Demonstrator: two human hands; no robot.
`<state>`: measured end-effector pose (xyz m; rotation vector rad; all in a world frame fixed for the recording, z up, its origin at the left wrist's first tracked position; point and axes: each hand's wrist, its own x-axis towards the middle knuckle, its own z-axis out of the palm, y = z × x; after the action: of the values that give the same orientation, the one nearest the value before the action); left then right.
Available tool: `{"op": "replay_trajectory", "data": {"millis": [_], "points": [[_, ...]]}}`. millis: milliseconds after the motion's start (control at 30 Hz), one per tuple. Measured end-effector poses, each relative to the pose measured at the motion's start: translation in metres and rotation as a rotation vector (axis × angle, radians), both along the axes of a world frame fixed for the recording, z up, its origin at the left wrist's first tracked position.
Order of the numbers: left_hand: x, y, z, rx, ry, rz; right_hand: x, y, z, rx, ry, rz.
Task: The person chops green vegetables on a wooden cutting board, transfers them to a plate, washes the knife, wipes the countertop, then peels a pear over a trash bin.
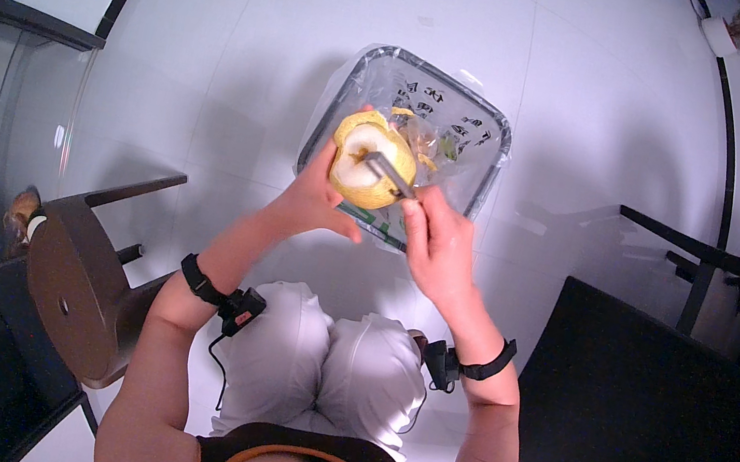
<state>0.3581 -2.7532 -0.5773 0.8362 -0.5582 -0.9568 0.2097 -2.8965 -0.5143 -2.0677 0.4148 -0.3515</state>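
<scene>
A large yellow fruit [366,139], probably a pear, rests in my left hand [309,199], above a bin [454,86] lined with a clear plastic bag. Around its stem end the skin is off and white flesh shows. My right hand [440,243] grips a grey metal peeler [390,174], slightly blurred, whose head lies over the pared part of the fruit. Whether the blade touches the flesh is hard to tell. My left thumb is spread away from the fruit. Inside the bin lie yellow peel strips [428,162] and other scraps.
Pale floor tiles [306,0] surround the bin. A brown stool-like seat [78,288] stands at left, a black chair [615,389] at right. A potted plant [722,37] is at the upper right. Both wrists carry strapped devices with cables.
</scene>
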Motion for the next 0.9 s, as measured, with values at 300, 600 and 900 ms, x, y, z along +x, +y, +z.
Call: {"op": "replay_trajectory", "data": {"millis": [300,600,900], "points": [[0.000,0.001,0.006,0.248,-0.285,0.007,0.001,-0.021,-0.002,0.011,0.031,-0.020],[-0.001,0.000,0.022,0.153,0.032,0.012,-0.004,-0.016,0.000,0.082,0.035,-0.015],[-0.002,0.001,0.003,0.357,-0.344,0.130,0.002,-0.019,-0.006,-0.023,0.023,-0.023]]}}
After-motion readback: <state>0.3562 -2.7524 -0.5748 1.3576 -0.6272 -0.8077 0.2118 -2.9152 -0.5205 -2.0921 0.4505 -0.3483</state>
